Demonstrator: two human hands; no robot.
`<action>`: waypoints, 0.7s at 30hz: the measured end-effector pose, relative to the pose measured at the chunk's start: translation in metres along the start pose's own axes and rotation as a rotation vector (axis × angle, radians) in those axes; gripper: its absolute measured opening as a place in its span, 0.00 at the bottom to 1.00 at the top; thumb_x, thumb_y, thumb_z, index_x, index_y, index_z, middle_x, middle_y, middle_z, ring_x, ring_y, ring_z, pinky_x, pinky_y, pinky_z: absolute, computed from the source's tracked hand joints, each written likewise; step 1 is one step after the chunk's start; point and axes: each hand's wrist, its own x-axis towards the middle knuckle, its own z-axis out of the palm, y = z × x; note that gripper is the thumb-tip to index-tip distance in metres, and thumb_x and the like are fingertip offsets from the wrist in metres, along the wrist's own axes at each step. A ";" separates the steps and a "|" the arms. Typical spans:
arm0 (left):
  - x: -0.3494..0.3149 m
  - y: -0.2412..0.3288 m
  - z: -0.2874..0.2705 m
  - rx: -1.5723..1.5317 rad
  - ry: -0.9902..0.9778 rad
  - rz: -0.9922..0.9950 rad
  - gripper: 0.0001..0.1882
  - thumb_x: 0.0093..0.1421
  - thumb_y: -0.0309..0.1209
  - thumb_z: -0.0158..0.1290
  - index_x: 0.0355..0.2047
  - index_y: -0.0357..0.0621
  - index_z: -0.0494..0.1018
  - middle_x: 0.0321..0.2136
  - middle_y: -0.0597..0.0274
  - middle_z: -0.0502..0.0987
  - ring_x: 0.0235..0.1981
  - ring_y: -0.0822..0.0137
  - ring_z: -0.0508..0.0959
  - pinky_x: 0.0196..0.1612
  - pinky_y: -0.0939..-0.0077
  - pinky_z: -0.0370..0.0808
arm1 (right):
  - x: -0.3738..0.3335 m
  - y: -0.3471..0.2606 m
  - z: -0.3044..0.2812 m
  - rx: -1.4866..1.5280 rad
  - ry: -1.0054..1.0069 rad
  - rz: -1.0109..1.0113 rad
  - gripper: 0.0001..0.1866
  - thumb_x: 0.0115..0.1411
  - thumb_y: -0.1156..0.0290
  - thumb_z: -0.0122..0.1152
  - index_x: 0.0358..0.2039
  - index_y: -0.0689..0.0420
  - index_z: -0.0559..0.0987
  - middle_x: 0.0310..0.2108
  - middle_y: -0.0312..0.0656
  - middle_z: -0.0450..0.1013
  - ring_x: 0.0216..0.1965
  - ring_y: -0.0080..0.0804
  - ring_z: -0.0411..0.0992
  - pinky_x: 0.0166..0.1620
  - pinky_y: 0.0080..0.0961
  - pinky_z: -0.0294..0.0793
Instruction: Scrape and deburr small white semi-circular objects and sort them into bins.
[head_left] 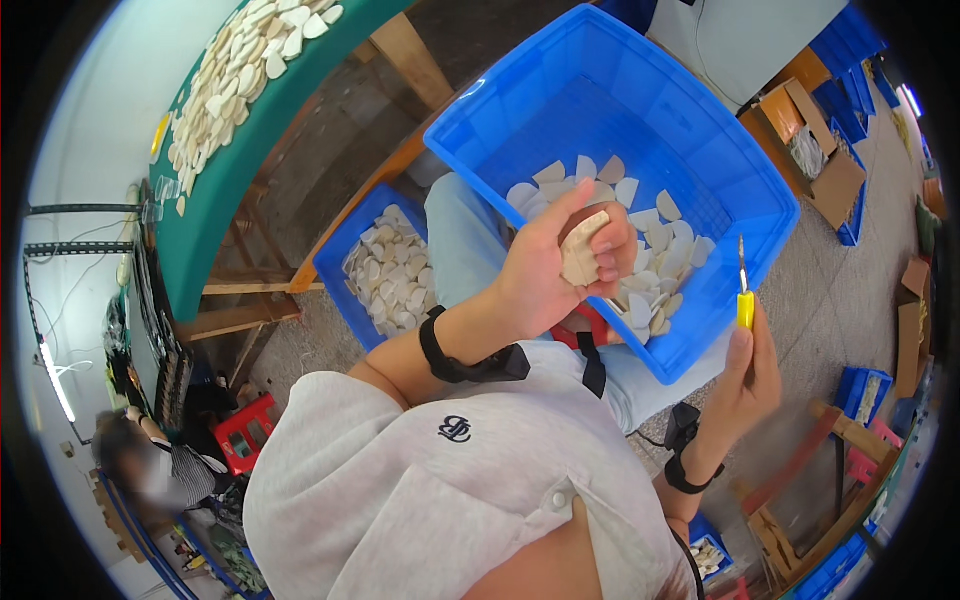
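Head view, left hand: the left hand point(537, 265), at the centre of the frame, has its fingers curled round a cream, flat, curved-edged piece point(580, 256), held above the near edge of the bin.
Right hand: the right hand point(757, 372), right of centre, is closed round a slim tool with a yellow handle point(745, 310) and a narrow metal tip pointing up the frame, apart from the piece.
Large bin: a large blue plastic bin point(590, 110) fills the upper middle; white and cream half-round pieces point(650, 300) lie heaped toward its lower end.
Small bin: left of centre, a smaller blue plastic bin point(332, 264) holds many similar pieces.
Table: at upper left, a green-topped table point(212, 225) bears a cream-coloured pile of pieces point(235, 90).
Lower left: another person point(190, 475) sits near a red plastic stool point(243, 435).
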 end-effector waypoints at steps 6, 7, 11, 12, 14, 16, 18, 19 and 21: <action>-0.004 0.005 0.004 -0.120 0.046 -0.049 0.24 0.61 0.53 0.30 0.19 0.49 0.57 0.20 0.67 0.58 0.24 0.70 0.60 0.27 0.78 0.58 | -0.001 0.003 0.000 0.018 -0.018 0.056 0.14 0.59 0.69 0.54 0.43 0.62 0.76 0.26 0.37 0.73 0.20 0.13 0.61 0.23 0.11 0.57; -0.004 0.006 0.005 -0.141 0.067 -0.065 0.23 0.61 0.53 0.31 0.19 0.49 0.57 0.20 0.67 0.58 0.24 0.70 0.59 0.28 0.78 0.58 | -0.002 0.004 0.000 0.029 -0.019 0.082 0.14 0.59 0.69 0.54 0.43 0.62 0.76 0.27 0.37 0.74 0.21 0.13 0.62 0.23 0.11 0.57; -0.005 0.008 0.002 -0.076 0.060 -0.040 0.21 0.60 0.51 0.33 0.20 0.49 0.58 0.20 0.67 0.58 0.24 0.70 0.60 0.28 0.78 0.58 | -0.003 0.003 0.002 0.030 -0.016 0.057 0.14 0.59 0.70 0.54 0.44 0.61 0.76 0.27 0.37 0.74 0.21 0.13 0.62 0.23 0.11 0.58; -0.006 0.007 -0.003 -0.026 0.012 -0.024 0.20 0.60 0.49 0.35 0.20 0.49 0.58 0.21 0.67 0.59 0.25 0.70 0.60 0.29 0.78 0.58 | -0.003 0.002 0.002 0.036 -0.031 0.075 0.13 0.59 0.70 0.54 0.43 0.61 0.76 0.28 0.37 0.74 0.21 0.13 0.62 0.23 0.11 0.58; -0.006 0.003 -0.009 0.022 -0.041 -0.016 0.18 0.60 0.47 0.38 0.21 0.49 0.59 0.22 0.67 0.60 0.26 0.71 0.61 0.29 0.77 0.59 | -0.004 0.000 0.001 0.036 -0.042 0.098 0.13 0.59 0.71 0.54 0.43 0.61 0.76 0.28 0.37 0.74 0.22 0.14 0.62 0.24 0.11 0.58; -0.006 -0.004 -0.009 0.409 0.085 0.135 0.16 0.59 0.44 0.40 0.24 0.46 0.63 0.24 0.68 0.62 0.28 0.71 0.62 0.33 0.79 0.60 | -0.003 -0.002 0.001 0.070 -0.122 0.046 0.13 0.57 0.72 0.55 0.43 0.61 0.77 0.28 0.40 0.74 0.21 0.18 0.64 0.23 0.14 0.60; -0.011 -0.008 0.005 0.530 0.157 0.221 0.14 0.59 0.42 0.42 0.24 0.45 0.63 0.24 0.67 0.61 0.27 0.72 0.61 0.33 0.80 0.59 | 0.001 -0.012 0.008 0.066 -0.145 -0.071 0.13 0.56 0.73 0.57 0.43 0.61 0.76 0.27 0.40 0.73 0.20 0.21 0.64 0.23 0.16 0.60; -0.012 -0.008 0.011 0.649 0.228 0.314 0.13 0.58 0.40 0.44 0.25 0.45 0.62 0.23 0.67 0.59 0.26 0.73 0.59 0.32 0.80 0.57 | 0.003 -0.018 0.011 0.062 -0.169 -0.194 0.14 0.54 0.73 0.58 0.42 0.60 0.76 0.25 0.41 0.72 0.20 0.24 0.64 0.22 0.18 0.61; -0.014 -0.008 0.004 0.853 0.162 0.462 0.12 0.57 0.39 0.46 0.28 0.43 0.63 0.25 0.65 0.60 0.28 0.71 0.59 0.34 0.78 0.58 | 0.003 -0.029 0.011 0.055 -0.236 -0.205 0.15 0.53 0.73 0.59 0.43 0.60 0.76 0.22 0.40 0.70 0.19 0.26 0.64 0.21 0.20 0.61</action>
